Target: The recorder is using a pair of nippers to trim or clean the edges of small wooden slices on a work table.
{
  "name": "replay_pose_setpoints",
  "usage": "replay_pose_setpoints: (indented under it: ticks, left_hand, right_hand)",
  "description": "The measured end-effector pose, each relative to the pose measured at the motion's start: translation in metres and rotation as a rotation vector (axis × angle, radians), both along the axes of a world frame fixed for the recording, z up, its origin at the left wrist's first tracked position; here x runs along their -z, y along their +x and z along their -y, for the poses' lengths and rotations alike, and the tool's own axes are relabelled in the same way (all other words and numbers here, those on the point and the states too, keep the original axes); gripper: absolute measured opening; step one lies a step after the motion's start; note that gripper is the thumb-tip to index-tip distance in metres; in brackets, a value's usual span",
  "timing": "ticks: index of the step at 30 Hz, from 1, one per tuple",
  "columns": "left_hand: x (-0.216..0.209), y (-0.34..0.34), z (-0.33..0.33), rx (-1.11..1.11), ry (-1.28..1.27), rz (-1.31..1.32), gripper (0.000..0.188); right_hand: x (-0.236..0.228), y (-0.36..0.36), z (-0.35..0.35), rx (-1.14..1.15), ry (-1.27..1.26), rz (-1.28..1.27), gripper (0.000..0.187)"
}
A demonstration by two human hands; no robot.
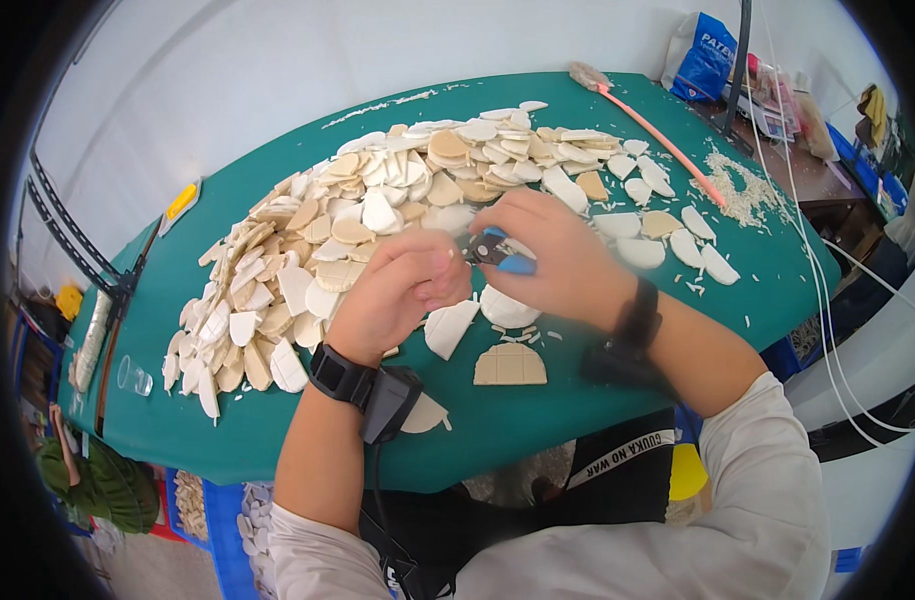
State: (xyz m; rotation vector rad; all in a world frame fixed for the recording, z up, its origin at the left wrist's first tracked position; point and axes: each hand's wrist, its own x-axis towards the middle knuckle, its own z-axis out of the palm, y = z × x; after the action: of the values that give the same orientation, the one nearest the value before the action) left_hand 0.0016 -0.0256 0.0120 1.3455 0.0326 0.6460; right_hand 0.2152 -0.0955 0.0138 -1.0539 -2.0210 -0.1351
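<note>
My right hand [552, 250] is closed around blue-handled nippers [487, 248], whose dark jaws point left toward my left hand. My left hand [405, 285] has its fingers curled in a pinch close to the jaws; what it holds, if anything, is hidden. Just below the hands lie a white flat rounded piece [450, 328] and another white piece [507, 308]. Nearer to me is a beige half-round piece [510, 365] with grooved lines, and a beige piece [424, 413] is partly hidden by the device on my left wrist.
A large heap of white and beige flat pieces [352, 232] covers the middle and left of the green table [617, 440]. A pink-handled brush [662, 132] lies by small scraps [747, 195] at the right. A clear cup [134, 377] stands at the left edge; white cables [812, 260] hang at right.
</note>
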Motion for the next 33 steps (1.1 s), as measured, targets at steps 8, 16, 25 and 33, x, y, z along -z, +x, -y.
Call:
replay_pose_setpoints:
  ticks: [8, 16, 25, 33]
  left_hand:
    - [0.0039, -0.0029, 0.0007, 0.085, -0.054, -0.008, 0.018]
    - [0.0042, -0.0045, 0.0041, 0.011, -0.099, 0.009, 0.013]
    - [0.0062, -0.0038, -0.0007, 0.079, -0.102, 0.032, 0.012]
    - [0.0072, -0.003, -0.0012, 0.056, -0.048, 0.038, 0.021]
  right_hand:
    - [-0.0034, -0.0009, 0.0027, -0.05, -0.013, 0.051, 0.039]
    - [0.0, 0.0004, -0.0008, -0.073, 0.067, 0.094, 0.035]
    - [-0.0017, -0.0004, -0.0002, -0.037, 0.113, 0.11, 0.036]
    - [-0.0016, 0.0003, 0.0027, -0.001, 0.103, 0.108, 0.028]
